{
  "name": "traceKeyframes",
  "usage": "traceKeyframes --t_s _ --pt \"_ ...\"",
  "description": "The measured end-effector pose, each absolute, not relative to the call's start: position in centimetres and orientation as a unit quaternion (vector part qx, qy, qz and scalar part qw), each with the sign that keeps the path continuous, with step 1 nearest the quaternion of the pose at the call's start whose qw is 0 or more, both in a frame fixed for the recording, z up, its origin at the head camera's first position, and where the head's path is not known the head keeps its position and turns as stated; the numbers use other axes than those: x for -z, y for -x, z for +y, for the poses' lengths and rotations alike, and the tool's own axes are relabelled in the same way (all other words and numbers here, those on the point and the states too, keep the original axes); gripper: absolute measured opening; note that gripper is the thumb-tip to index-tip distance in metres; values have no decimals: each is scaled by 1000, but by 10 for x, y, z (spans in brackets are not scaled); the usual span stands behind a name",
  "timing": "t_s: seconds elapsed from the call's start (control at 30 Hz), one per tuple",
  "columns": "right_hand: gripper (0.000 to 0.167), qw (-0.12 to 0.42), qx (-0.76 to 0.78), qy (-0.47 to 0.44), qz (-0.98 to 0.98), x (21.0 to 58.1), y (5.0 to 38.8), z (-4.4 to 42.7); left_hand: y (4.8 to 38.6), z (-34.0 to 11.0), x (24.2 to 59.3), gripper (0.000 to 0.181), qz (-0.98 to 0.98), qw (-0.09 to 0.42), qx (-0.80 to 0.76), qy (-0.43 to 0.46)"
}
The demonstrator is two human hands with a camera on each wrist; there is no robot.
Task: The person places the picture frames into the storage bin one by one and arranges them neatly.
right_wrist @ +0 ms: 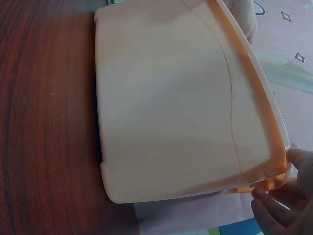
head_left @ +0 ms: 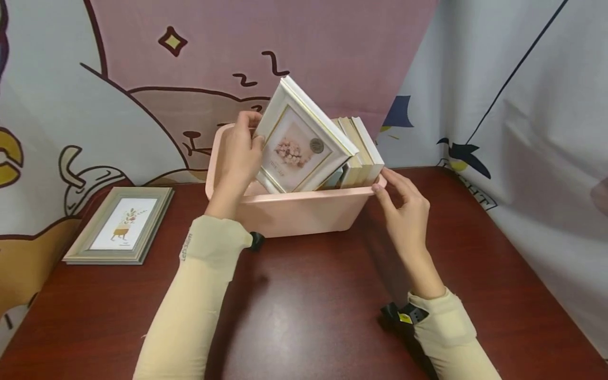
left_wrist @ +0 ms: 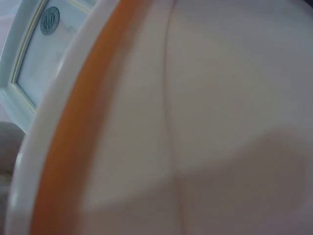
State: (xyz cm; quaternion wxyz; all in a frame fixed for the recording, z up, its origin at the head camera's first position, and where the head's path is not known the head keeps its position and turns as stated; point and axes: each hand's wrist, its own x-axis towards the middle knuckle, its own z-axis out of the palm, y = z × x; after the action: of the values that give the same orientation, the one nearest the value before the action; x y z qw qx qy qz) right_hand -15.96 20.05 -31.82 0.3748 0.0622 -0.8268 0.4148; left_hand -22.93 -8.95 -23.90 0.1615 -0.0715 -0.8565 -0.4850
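A white picture frame (head_left: 277, 177) with a gold inner line and a pink blossom print stands tilted on a corner in a pink plastic bin (head_left: 304, 214). My left hand (head_left: 237, 158) holds the frame by its left edge, reaching over the bin's front rim. At the bin's front right corner, my right hand (head_left: 408, 211) grips the rim, the thumb on top; the right wrist view shows its fingers (right_wrist: 274, 210) curled under the lip. Several cream and white slabs (head_left: 363, 153), perhaps more frames, lean on edge at the bin's right end. The left wrist view mostly shows the bin's wall (left_wrist: 205, 107).
A grey-green picture frame (head_left: 119, 226) with a plant print lies face up at the left of the dark red-brown table (head_left: 304, 306). Behind the bin hangs a printed cloth (head_left: 332, 47), and another pale cloth (head_left: 537, 132) hangs along the right side.
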Motion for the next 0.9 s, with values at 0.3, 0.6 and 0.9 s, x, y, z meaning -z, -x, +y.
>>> traceKeyframes --t_s 0.3,0.6,0.9 --pt "35 375 -413 -62 -828 318 159 200 233 -71 245 64 -893 28 437 99" --pt "35 375 -410 -60 -829 317 159 200 234 -68 250 86 -885 -163 394 188" --pt "34 374 -417 -58 -826 318 159 200 230 -72 247 73 -831 -243 442 233"
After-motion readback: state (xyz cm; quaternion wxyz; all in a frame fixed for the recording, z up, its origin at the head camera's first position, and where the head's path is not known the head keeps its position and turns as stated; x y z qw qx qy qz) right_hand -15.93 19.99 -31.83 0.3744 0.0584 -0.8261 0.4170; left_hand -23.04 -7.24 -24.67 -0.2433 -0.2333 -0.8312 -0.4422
